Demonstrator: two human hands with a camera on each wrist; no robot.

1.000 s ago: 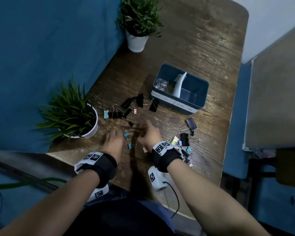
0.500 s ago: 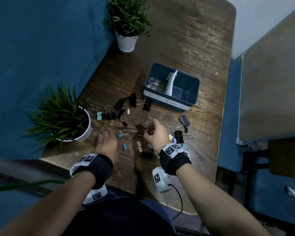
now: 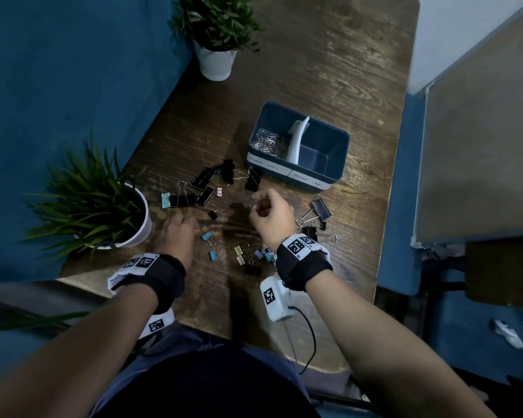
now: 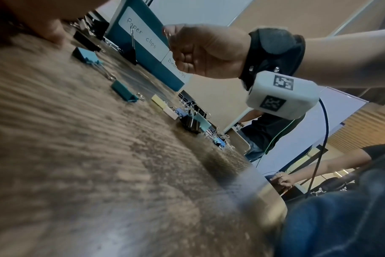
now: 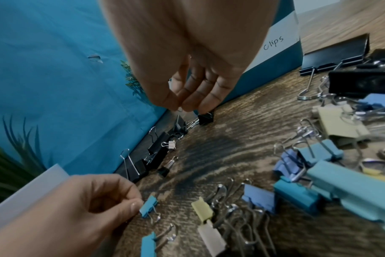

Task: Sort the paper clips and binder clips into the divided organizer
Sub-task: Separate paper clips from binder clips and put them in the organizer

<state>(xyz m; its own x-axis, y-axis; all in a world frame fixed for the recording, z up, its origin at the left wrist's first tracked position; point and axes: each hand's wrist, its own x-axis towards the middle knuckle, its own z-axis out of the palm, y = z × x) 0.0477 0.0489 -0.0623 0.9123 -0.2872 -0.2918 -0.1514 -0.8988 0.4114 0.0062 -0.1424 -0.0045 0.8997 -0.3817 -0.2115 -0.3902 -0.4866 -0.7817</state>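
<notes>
The blue divided organizer point(image 3: 340, 164) stands on the wooden table. Its left compartment, labelled "Paper clips", holds a heap of silver paper clips point(image 3: 267, 141); the right one, labelled "Binder clips", looks bare. My right hand point(image 3: 255, 203) hovers just in front of the organizer and pinches a thin paper clip point(image 4: 167, 34) between thumb and fingertips point(image 5: 174, 104). My left hand point(image 3: 194, 229) rests on the table with loosely curled fingers. Its thumb tip touches a small blue binder clip point(image 5: 148, 206). Black binder clips point(image 3: 212, 182) lie left of the organizer, and coloured ones point(image 3: 254, 254) lie under my right wrist.
A potted plant point(image 3: 139, 224) stands close to my left hand, and another point(image 3: 215, 64) sits at the far left. More black binder clips point(image 3: 317, 209) lie right of my right hand. The table's near edge point(image 3: 224, 336) is at my lap. A blue wall runs along the left.
My right hand has risen off the table and moved forward toward the organizer with the paper clip pinched. My left hand has stayed beside the small blue clip.
</notes>
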